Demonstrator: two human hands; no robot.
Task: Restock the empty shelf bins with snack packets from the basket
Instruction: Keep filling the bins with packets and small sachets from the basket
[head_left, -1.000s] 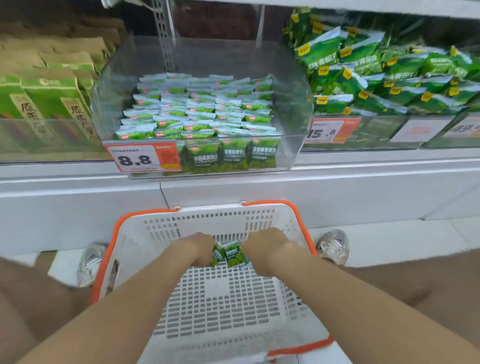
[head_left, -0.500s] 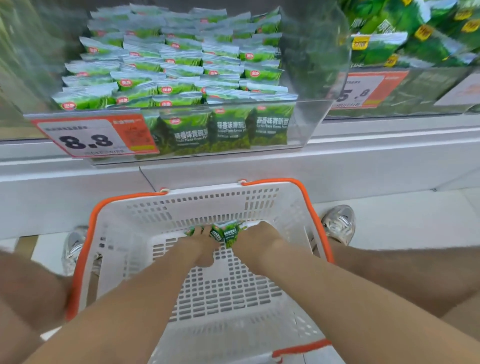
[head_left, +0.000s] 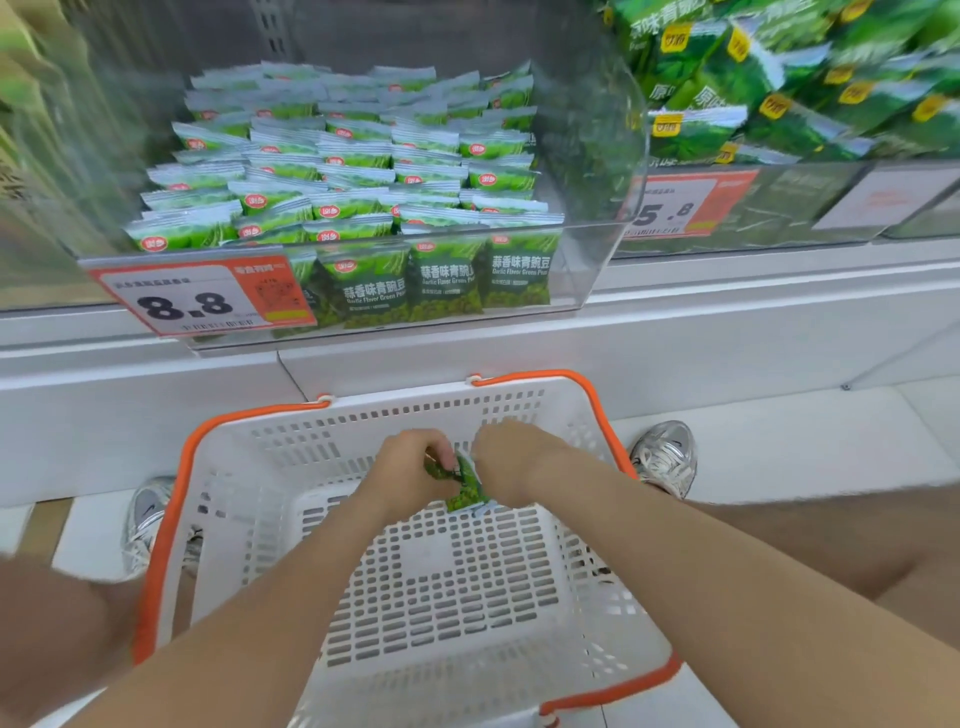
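Hands (head_left: 408, 470) clutch packets (head_left: 462, 488) between them.

A shop aisle: price tag (head_left: 202, 299) on a clear shelf bin (head_left: 587, 208) of snack packets (head_left: 358, 171), shopping basket (head_left: 249, 452) below.

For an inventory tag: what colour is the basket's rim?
Orange rim on a white basket; the head view shows it best.
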